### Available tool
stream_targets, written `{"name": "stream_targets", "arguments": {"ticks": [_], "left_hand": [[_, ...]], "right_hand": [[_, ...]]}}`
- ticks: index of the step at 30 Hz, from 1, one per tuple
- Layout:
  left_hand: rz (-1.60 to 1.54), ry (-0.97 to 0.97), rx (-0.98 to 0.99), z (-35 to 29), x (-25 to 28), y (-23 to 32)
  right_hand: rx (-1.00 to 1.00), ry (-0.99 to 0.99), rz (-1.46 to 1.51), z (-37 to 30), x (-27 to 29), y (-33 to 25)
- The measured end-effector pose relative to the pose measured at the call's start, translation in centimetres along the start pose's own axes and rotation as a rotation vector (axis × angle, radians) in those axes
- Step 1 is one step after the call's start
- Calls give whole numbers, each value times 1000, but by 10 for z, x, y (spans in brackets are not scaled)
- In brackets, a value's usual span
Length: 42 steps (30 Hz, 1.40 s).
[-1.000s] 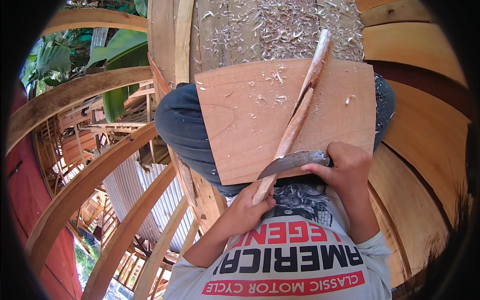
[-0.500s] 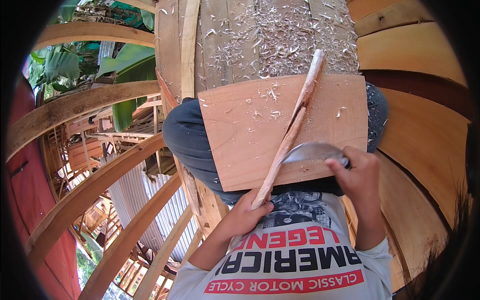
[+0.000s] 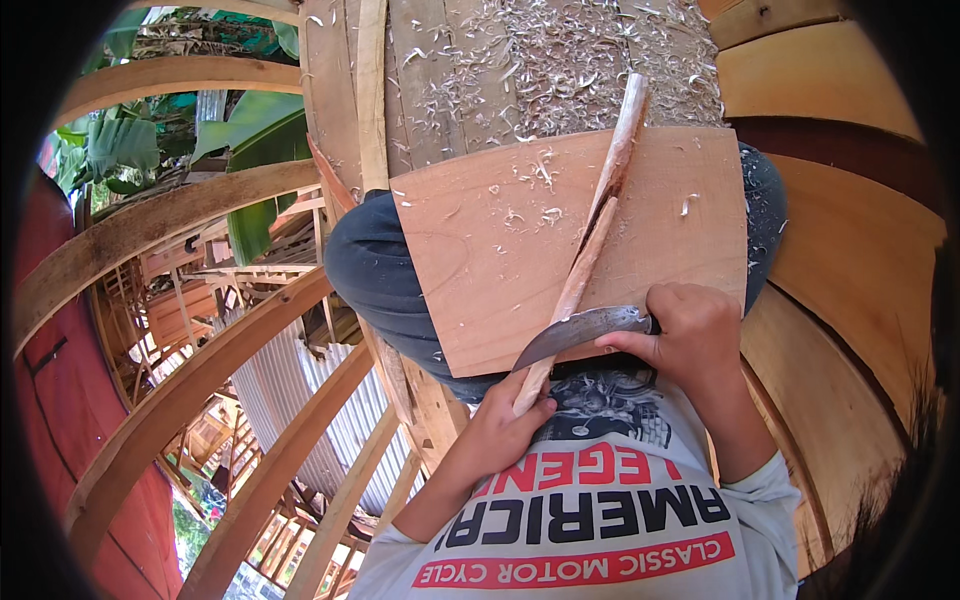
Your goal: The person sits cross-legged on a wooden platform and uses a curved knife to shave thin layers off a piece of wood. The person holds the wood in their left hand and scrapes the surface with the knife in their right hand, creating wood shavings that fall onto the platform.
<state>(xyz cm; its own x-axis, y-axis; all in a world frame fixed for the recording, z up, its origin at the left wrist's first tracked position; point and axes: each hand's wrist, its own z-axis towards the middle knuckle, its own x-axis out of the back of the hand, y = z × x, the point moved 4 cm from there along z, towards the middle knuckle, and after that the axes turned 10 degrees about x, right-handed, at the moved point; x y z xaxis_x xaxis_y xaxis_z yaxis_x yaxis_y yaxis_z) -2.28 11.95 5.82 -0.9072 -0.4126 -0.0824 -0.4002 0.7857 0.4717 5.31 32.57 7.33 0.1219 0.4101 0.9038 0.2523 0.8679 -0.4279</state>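
My left hand [image 3: 508, 421] is closed round the near end of a long peeled wooden stick [image 3: 588, 262], close to my belly. The stick slants away to the upper right and has a dark split near its middle. In my right hand [image 3: 688, 338] is a curved-bladed knife [image 3: 578, 331], gripped by its dark handle, which my fingers mostly hide. Its blade lies across the stick just beyond my left hand, the tip pointing left. Under the stick a flat wooden board [image 3: 480, 270] rests across my legs, with a few curled shavings on it.
Many pale shavings [image 3: 570, 75] cover the plank floor [image 3: 430, 100] beyond the board. Curved wooden ribs [image 3: 190, 205] rise on the left, with banana leaves and corrugated metal sheet [image 3: 320, 400] outside them. Curved planks [image 3: 840, 230] form a wall on the right.
My right hand has moved left and slightly up, turning the knife. The blade now crosses the stick nearer my left hand. My left hand still holds the stick's end.
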Motion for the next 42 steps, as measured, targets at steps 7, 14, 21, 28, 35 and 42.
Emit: {"name": "stream_targets", "arguments": {"ticks": [7,14,21,28,35,42], "left_hand": [[-7,-35,15,2,1,-4],[29,-71,5,5,-2,-20],[33,-49,-56,21,3,-21],[-35,-89,-6,7,10,-26],[133,-62,153,-5,13,-12],[155,-28,55,-16,21,-22]], "right_hand": [[-6,26,-44,-1,-1,-1],[-469,179,-26,10,35,71],[-384,44,52,11,49,52],[-454,-202,675,-11,0,10],[-390,-52,834,-19,0,6],[-370,-188,797,-23,-3,7]]}}
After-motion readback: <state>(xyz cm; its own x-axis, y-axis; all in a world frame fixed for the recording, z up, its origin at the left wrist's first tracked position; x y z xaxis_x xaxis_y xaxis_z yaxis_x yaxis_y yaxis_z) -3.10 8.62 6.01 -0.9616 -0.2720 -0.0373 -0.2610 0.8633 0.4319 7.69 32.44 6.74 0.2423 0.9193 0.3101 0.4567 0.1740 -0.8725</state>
